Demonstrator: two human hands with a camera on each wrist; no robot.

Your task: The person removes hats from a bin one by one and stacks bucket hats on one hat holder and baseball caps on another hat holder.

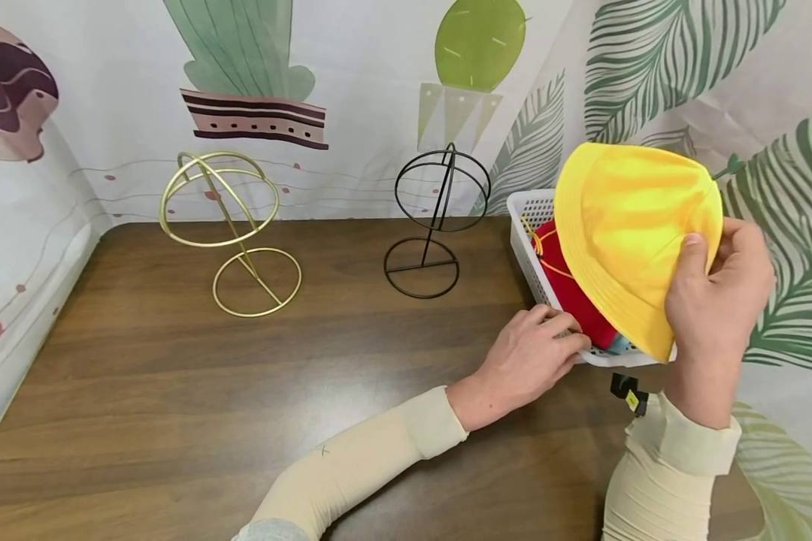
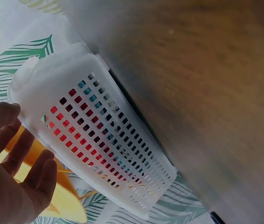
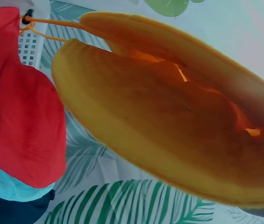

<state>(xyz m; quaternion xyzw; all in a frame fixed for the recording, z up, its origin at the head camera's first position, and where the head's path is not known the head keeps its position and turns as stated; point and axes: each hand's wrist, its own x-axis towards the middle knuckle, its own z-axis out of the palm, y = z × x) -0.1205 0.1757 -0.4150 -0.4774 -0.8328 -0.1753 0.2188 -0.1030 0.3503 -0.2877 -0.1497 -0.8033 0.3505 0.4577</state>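
A yellow bucket hat (image 1: 639, 233) is held up over the right end of the white plastic basket (image 1: 529, 252). My right hand (image 1: 720, 297) pinches the hat by its crown, thumb on the near side. In the right wrist view the hollow underside of the yellow hat (image 3: 169, 121) shows, its orange cord running toward the basket. My left hand (image 1: 524, 357) grips the basket's near left rim; the left wrist view shows its fingers (image 2: 41, 172) bent at the rim. Inside the basket lie a red hat (image 1: 578, 300) and something light blue (image 1: 620, 345).
Two wire hat stands, one gold (image 1: 257, 282) and one black (image 1: 422, 267), stand toward the back of the brown table (image 1: 243, 413). A patterned cloth (image 1: 365, 75) hangs behind. A small black clip-like item (image 1: 624, 385) is near the right wrist. Below the red hat lies dark fabric (image 3: 15, 209).
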